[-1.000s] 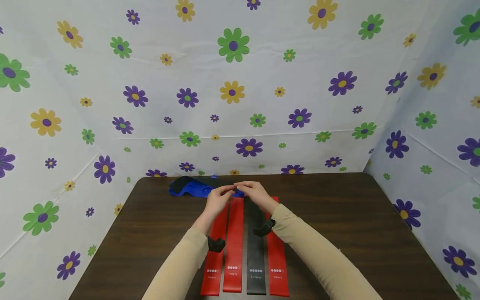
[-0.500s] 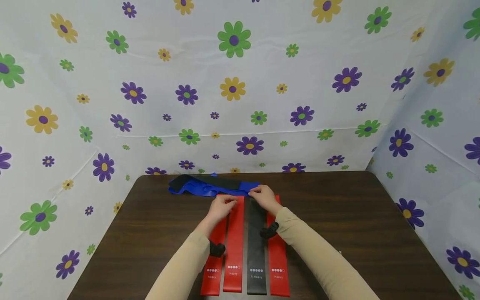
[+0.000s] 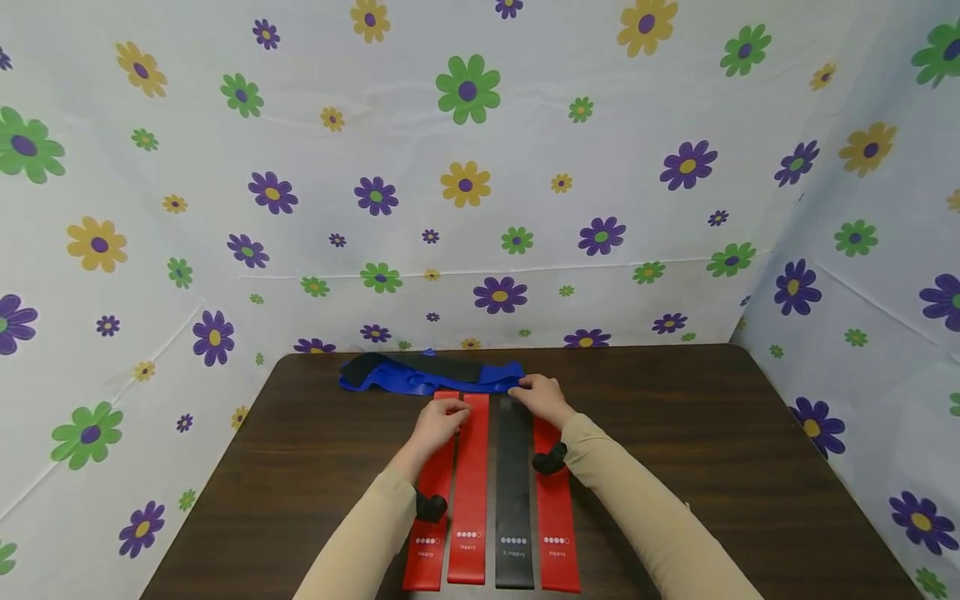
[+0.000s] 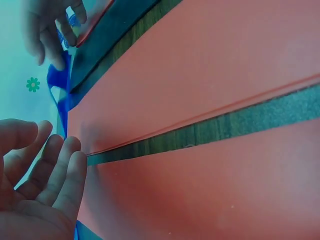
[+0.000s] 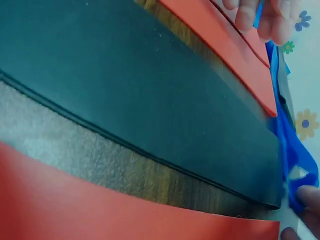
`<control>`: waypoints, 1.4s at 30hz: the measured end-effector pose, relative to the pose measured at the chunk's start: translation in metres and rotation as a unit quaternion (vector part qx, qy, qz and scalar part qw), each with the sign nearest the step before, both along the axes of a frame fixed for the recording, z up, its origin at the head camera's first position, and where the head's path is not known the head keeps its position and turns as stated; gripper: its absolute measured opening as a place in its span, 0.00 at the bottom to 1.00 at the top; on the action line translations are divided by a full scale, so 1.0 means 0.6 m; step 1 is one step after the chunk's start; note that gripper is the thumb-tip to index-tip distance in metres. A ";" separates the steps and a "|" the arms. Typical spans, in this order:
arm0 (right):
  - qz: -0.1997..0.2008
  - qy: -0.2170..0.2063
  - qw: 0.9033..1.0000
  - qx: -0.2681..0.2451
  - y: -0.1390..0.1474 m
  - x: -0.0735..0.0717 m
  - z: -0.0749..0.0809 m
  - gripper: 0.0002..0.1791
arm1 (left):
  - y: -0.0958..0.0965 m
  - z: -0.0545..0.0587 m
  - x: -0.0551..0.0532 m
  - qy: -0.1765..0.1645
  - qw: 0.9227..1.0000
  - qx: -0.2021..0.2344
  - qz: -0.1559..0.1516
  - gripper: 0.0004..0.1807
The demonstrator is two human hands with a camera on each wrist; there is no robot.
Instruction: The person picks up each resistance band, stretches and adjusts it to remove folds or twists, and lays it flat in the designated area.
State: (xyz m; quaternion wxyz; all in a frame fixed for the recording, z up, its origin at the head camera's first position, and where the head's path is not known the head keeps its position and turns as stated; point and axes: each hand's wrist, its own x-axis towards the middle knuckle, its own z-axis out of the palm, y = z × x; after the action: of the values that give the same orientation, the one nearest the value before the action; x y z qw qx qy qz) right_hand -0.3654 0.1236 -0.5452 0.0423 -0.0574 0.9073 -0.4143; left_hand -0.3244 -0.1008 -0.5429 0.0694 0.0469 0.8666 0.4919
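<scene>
Flat resistance bands lie side by side on the table: a left red band (image 3: pixel 427 533), a second red band (image 3: pixel 470 492), a black band (image 3: pixel 513 492) marked X-Heavy and a right red band (image 3: pixel 555 525). Behind their far ends a crumpled blue band (image 3: pixel 405 379) lies crosswise. My left hand (image 3: pixel 441 423) hovers over the far ends of the left two red bands, fingers relaxed and apart, holding nothing. My right hand (image 3: pixel 543 400) is at the blue band's right end. In the right wrist view its thumb overlaps the blue band (image 5: pixel 297 155), with a gap below to another fingertip.
A dark strip (image 3: pixel 442 365) lies along the blue band at the back of the brown wooden table (image 3: pixel 675 433). Flower-print white cloth (image 3: pixel 465 233) hangs behind and at both sides. Each wrist wears a black strap mount (image 3: pixel 551 458).
My hands, close together at first above the bands' far ends, have moved apart. The right has shifted right and the left slightly down, uncovering the blue band's right part.
</scene>
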 end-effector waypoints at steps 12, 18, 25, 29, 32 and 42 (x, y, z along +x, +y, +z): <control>0.053 0.029 0.982 -0.178 -0.047 0.012 0.076 0.19 | -0.002 0.028 -0.019 0.017 0.997 0.043 0.054 0.28; 0.128 -0.001 0.961 -0.243 -0.081 0.030 0.127 0.20 | -0.003 0.041 -0.030 -0.001 0.995 0.059 0.086 0.44; 0.186 -0.014 0.945 -0.269 -0.103 0.052 0.171 0.20 | -0.007 0.041 -0.042 -0.025 0.991 0.093 0.098 0.35; 0.192 -0.016 0.945 -0.265 -0.101 0.056 0.178 0.20 | -0.018 0.050 -0.051 -0.031 0.988 0.100 0.113 0.27; 0.188 -0.018 0.945 -0.267 -0.096 0.054 0.180 0.21 | -0.033 0.065 -0.061 -0.034 0.987 0.096 0.122 0.28; 0.140 -0.033 0.936 -0.321 -0.079 0.035 0.189 0.21 | -0.061 0.132 -0.095 -0.002 0.998 0.024 0.062 0.33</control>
State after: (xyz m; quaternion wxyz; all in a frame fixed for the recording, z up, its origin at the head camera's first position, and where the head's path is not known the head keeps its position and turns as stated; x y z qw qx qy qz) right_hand -0.3442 0.0765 -0.4315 0.1089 -0.1811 0.7072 -0.6747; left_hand -0.3811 -0.1375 -0.4639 0.0388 -0.0063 0.8558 0.5159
